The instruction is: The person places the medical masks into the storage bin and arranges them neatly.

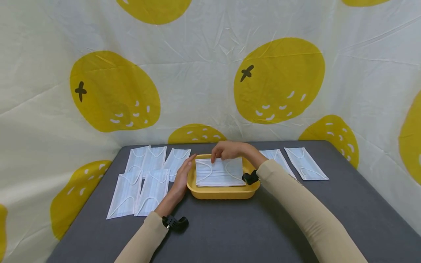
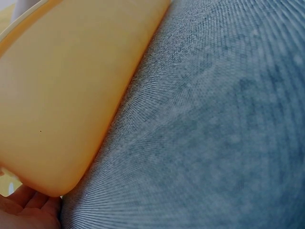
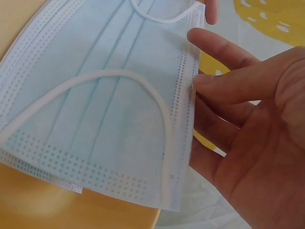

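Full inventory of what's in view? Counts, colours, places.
Tray: 1, yellow, on the table
Stacked masks: count unclear, pale blue, inside tray
Left masks: 5, pale blue, left of tray
Right masks: 2, pale blue, right of tray
Table: 1, dark grey, under everything
Backdrop: white, yellow fruit print, behind table
Wrist cameras: 2, black, one per wrist
Sleeves: 2, beige, both arms
Left hand: 1, tray's left side
Right hand: 1, stack's far edge

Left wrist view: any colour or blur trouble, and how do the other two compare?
Left wrist: the grey, textured tabletop looks bluish, with streaky ribbing; head: it reads dark grey, softly shadowed near the right beige sleeve; right wrist: the pale-blue pleated mask's dots show clearly, the white-and-yellow backdrop looks softer.
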`<state>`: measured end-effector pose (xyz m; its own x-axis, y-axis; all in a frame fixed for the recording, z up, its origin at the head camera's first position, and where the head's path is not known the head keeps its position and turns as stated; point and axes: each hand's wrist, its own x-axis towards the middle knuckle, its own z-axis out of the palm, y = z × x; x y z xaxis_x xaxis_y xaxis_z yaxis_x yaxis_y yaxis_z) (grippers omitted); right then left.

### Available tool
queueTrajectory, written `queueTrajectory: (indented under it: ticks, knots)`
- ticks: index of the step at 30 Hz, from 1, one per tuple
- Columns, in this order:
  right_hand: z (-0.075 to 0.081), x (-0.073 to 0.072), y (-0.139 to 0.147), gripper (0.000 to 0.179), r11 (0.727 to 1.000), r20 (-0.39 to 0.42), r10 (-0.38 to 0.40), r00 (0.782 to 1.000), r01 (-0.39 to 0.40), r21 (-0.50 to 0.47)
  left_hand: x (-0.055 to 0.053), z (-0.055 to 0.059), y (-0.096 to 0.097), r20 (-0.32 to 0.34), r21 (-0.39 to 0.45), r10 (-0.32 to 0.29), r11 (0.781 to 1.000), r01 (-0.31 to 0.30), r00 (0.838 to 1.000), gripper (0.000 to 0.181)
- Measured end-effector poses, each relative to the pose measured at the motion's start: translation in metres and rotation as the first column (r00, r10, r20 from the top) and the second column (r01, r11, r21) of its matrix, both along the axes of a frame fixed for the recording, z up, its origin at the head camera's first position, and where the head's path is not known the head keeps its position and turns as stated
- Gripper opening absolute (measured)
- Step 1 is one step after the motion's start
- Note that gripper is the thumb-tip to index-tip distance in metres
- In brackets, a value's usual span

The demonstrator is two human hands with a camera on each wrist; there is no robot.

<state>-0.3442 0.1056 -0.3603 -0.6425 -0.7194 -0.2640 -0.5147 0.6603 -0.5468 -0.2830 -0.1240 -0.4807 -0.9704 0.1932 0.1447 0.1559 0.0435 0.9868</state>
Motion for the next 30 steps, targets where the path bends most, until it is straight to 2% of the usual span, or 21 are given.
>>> queueTrajectory:
  ticks: [9, 14, 21, 30]
  knots:
    - [0.004, 0.002, -0.001, 0.053, 0.998, 0.042, -0.006, 0.999, 0.009, -0.058, 0.000, 0.001, 0.000, 0.017, -0.001, 0.017, 1.000, -0.017, 1.000, 0.045]
    - [0.005, 0.003, -0.002, 0.050, 0.997, 0.038, -0.018, 0.999, 0.021, -0.076, -0.002, 0.000, -0.001, -0.010, 0.029, -0.007, 1.000, 0.007, 1.000, 0.046]
    - [0.007, 0.004, 0.000, 0.046, 0.995, 0.043, -0.039, 0.998, 0.043, -0.089, -0.002, 0.001, 0.001, -0.016, 0.042, -0.002, 0.999, 0.003, 1.000, 0.046]
    - [0.010, 0.015, 0.013, 0.040, 0.992, 0.017, -0.050, 0.999, 0.051, -0.111, -0.001, 0.002, 0.000, -0.009, 0.044, -0.004, 0.999, 0.004, 1.000, 0.044]
